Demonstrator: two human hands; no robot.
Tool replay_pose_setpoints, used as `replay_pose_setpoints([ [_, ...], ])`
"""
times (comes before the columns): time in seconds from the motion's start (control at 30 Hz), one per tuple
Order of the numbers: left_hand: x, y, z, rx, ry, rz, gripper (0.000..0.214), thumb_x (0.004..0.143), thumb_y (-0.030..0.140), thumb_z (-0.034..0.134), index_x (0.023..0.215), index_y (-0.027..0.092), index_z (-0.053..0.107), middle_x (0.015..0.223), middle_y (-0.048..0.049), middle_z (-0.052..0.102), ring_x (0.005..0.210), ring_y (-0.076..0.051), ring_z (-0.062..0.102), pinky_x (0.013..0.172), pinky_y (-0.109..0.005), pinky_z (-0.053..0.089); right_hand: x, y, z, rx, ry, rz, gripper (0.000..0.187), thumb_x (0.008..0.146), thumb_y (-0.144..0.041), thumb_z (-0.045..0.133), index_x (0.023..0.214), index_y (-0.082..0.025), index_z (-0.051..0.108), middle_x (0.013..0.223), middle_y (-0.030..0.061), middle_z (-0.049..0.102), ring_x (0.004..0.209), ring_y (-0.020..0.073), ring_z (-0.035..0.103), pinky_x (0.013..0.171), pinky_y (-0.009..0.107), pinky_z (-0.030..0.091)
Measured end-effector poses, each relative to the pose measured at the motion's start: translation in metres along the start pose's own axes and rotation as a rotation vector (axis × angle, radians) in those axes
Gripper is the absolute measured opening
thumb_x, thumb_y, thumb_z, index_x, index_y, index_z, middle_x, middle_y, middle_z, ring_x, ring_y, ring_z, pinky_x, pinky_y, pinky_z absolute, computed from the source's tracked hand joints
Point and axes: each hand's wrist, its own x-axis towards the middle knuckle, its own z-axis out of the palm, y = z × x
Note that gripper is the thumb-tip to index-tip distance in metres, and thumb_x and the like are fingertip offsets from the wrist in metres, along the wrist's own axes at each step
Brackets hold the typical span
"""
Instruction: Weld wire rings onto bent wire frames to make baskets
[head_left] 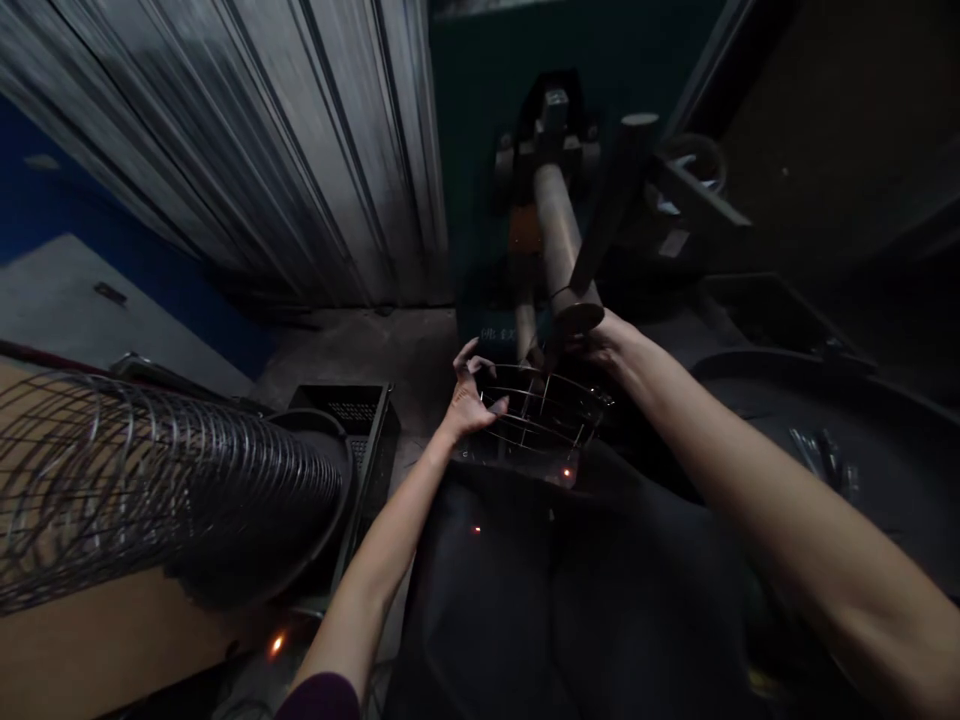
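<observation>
A round wire frame (536,425) of thin rings and short cross wires lies in front of my body, under the electrode of a spot-welding machine. My left hand (469,400) is curled around its left edge, thumb on the near side and fingers bent over the far side. Beyond the frame's right side is my right hand (596,340), its fingers mostly hidden behind the machine's thick upper arm (559,230). Whether they grip anything cannot be seen. The lower electrode (526,325) reaches down to the frame's far rim. Orange sparks (566,472) glow near my lap.
To the left, a long stack of wire rings (172,470) leans out of a dark round tub (341,440). Behind it stands a plastic crate (382,410). On the right, a wide dark basin (900,400) holds several shiny metal pieces (825,460). Corrugated metal sheeting (315,130) rises behind.
</observation>
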Motion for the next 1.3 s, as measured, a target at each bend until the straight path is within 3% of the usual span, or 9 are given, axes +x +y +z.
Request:
replay_pose_setpoints([
  [0.2,-0.033,0.02,-0.023,0.193,-0.321,-0.001,0.098,0.058,0.036,0.075,0.139,0.018,0.022,0.132,-0.0148,0.045,0.132,-0.032,0.035,0.113,-0.052,0.021,-0.038,-0.018,-0.027,0.116,-0.005,0.175,0.02,0.081,-0.02,0.054,0.064,-0.018,0.043,0.051,-0.0052,0.038,0.036,0.0032,0.023,0.034,0.015,0.018],
  [0.33,-0.047,0.062,-0.042,0.089,-0.455,-0.279,0.082,0.072,0.048,0.066,0.14,0.019,0.032,0.149,-0.0142,0.032,0.141,-0.03,0.023,0.115,-0.048,0.02,-0.116,0.024,-0.018,-0.089,0.128,-0.076,0.019,0.08,-0.034,0.059,0.075,-0.018,0.049,0.06,-0.002,0.047,0.044,0.0086,0.04,0.039,0.019,0.033],
  [0.43,-0.039,0.102,-0.02,-0.12,-0.348,-0.413,0.048,0.089,0.044,0.045,0.127,0.016,0.051,0.135,-0.0128,0.051,0.128,-0.023,0.045,0.109,-0.039,0.032,-0.171,0.065,0.016,-0.47,0.182,-0.38,0.02,0.085,-0.038,0.051,0.081,-0.019,0.055,0.076,0.0068,0.06,0.069,0.0193,0.058,0.065,0.033,0.05],
  [0.53,-0.034,0.137,0.008,-0.288,-0.288,-0.514,0.04,0.091,0.044,0.042,0.106,0.014,0.064,0.092,-0.0071,0.068,0.087,-0.016,0.063,0.084,-0.028,0.048,-0.21,0.087,0.03,-0.764,-0.014,-0.517,0.025,0.089,-0.029,0.04,0.092,-0.018,0.062,0.085,0.0117,0.065,0.078,0.0243,0.062,0.075,0.039,0.052],
  [0.6,-0.035,0.153,0.013,-0.304,-0.237,-0.561,0.04,0.091,0.046,0.042,0.096,0.014,0.066,0.07,-0.0014,0.062,0.063,-0.011,0.056,0.065,-0.022,0.045,-0.226,0.084,0.012,-0.884,-0.122,-0.574,0.03,0.092,-0.027,0.037,0.098,-0.021,0.065,0.083,0.01,0.066,0.075,0.0231,0.063,0.071,0.037,0.053],
  [0.77,-0.042,0.177,-0.017,-0.187,-0.299,-0.441,0.038,0.088,0.045,0.048,0.08,0.014,0.068,0.073,-0.0013,0.061,0.066,-0.01,0.051,0.064,-0.02,0.04,-0.228,0.03,-0.07,-1.112,0.263,-0.723,0.039,0.093,-0.031,0.041,0.126,-0.019,0.057,0.116,0.0141,0.061,0.106,0.0268,0.056,0.091,0.042,0.046],
  [0.87,-0.035,0.189,-0.037,-0.216,-0.343,-0.424,0.037,0.086,0.046,0.051,0.077,0.014,0.067,0.068,-0.0006,0.057,0.06,-0.008,0.047,0.058,-0.02,0.038,-0.223,0.004,-0.086,-1.12,0.048,-0.709,0.039,0.093,-0.031,0.039,0.127,-0.022,0.056,0.115,0.0105,0.062,0.105,0.0238,0.057,0.088,0.037,0.047],
  [1.17,-0.039,0.152,-0.025,-0.451,-0.643,-0.881,0.042,0.082,0.054,0.052,0.079,0.013,0.06,0.047,0.0099,0.021,0.038,-0.004,0.02,0.04,-0.017,0.023,-0.263,0.053,-0.069,-1.36,0.023,-0.484,0.04,0.096,-0.033,0.032,0.105,-0.015,0.065,0.091,0.0101,0.069,0.075,0.0227,0.065,0.064,0.031,0.047],
  [1.3,-0.075,0.122,0.001,-0.038,-0.495,-0.592,0.038,0.092,0.044,0.04,0.094,0.015,0.065,0.061,0.0012,0.053,0.056,-0.009,0.05,0.056,-0.02,0.042,-0.253,0.076,-0.063,-1.514,-0.016,-0.471,0.043,0.096,-0.03,0.03,0.125,-0.015,0.057,0.099,0.0111,0.066,0.075,0.0223,0.065,0.054,0.028,0.043],
])
